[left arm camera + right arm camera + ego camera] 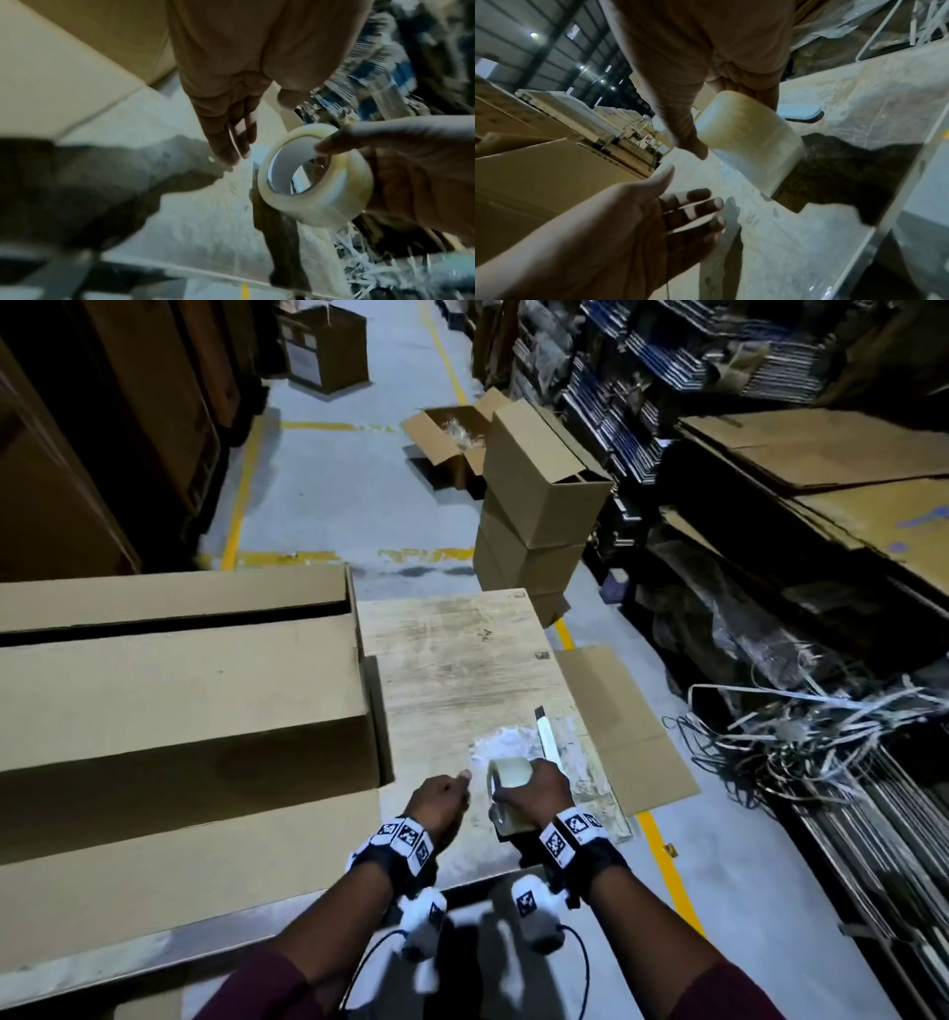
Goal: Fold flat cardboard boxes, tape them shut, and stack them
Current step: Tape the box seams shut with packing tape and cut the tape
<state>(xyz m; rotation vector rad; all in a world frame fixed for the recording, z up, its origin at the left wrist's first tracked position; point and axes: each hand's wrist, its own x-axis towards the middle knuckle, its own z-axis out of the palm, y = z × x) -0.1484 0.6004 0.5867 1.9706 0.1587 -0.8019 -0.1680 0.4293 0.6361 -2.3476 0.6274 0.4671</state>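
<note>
A large brown cardboard box (179, 690) lies on the left of the wooden table (452, 649), with a dark open seam along its far top edge. My right hand (536, 788) grips a roll of clear tape (508, 788) just above the table's near right part, thumb hooked into the core (295, 162). My left hand (447, 796) hovers a little left of the roll, holding nothing; in the right wrist view its fingers (693, 205) are straight, palm up. A white box cutter (545, 737) lies on the table just beyond the roll.
A stack of folded boxes (534, 505) stands on the floor past the table's far right corner, an open box (447, 439) behind it. Flat cardboard (621, 726) lies right of the table. Shelves hold flat sheets (821, 449); tangled straps (821, 726) fill the right.
</note>
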